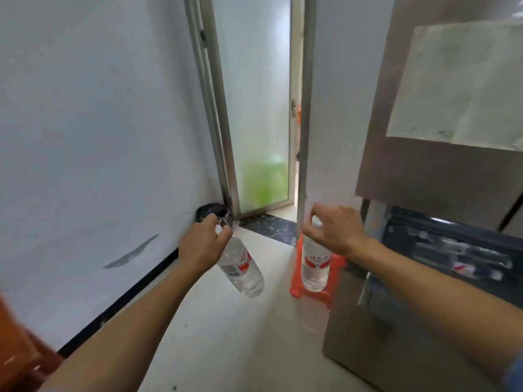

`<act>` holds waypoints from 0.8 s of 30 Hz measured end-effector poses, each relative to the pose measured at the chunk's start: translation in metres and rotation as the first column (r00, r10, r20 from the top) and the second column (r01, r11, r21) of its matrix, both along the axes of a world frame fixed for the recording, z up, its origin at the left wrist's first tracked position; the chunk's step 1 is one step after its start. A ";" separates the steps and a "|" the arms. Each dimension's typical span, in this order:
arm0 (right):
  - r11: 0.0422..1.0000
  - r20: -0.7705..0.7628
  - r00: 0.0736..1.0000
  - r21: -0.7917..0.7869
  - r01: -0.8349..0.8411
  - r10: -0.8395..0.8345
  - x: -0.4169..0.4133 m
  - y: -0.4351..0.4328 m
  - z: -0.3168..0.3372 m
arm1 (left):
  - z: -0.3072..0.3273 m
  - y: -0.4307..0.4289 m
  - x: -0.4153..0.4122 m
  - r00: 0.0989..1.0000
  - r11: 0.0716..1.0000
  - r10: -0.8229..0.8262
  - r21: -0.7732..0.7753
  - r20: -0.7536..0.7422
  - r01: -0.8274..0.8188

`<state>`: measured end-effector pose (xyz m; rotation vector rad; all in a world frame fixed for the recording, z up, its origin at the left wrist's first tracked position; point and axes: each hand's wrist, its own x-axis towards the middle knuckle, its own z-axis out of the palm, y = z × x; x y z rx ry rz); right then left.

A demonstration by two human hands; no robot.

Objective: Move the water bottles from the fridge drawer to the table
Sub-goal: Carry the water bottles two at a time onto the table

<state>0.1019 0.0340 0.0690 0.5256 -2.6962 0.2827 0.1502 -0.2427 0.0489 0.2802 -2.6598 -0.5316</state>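
Fingers (210,223) of the left hand (202,244) pinch one tilted bottle (243,270) by its cap; the right hand (335,230) grips a second bottle (315,267) likewise, beside the open fridge drawer (452,250). Best tighten the left grip before turning tableward

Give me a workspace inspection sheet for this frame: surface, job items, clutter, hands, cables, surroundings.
Surface: pale floor; brown furniture edge lower left, blurred.
Job's things: left water bottle tilted, right water bottle upright, both held in the air; open fridge drawer holds more, blurred.
Clutter: orange stool, black bag in the corner.
Grippers: left hand and right hand each grip a bottle at its neck.
Cables: nothing seen.
Surroundings: white wall, frosted glass door, paper sheet on the fridge door.
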 end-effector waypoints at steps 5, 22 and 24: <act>0.968 0.053 0.974 0.115 -0.224 0.219 0.014 -0.137 -0.021 | -0.024 -0.116 0.081 0.979 0.981 0.189 -0.066 0.080 -0.184; 0.567 0.262 0.567 0.083 -0.820 0.781 0.088 -0.647 -0.079 | -0.075 -0.460 0.303 0.549 0.596 0.790 -0.133 0.273 -0.792; 0.514 0.272 0.517 0.087 -0.853 0.812 0.109 -0.696 -0.079 | -0.076 -0.487 0.332 0.477 0.519 0.836 -0.109 0.270 -0.848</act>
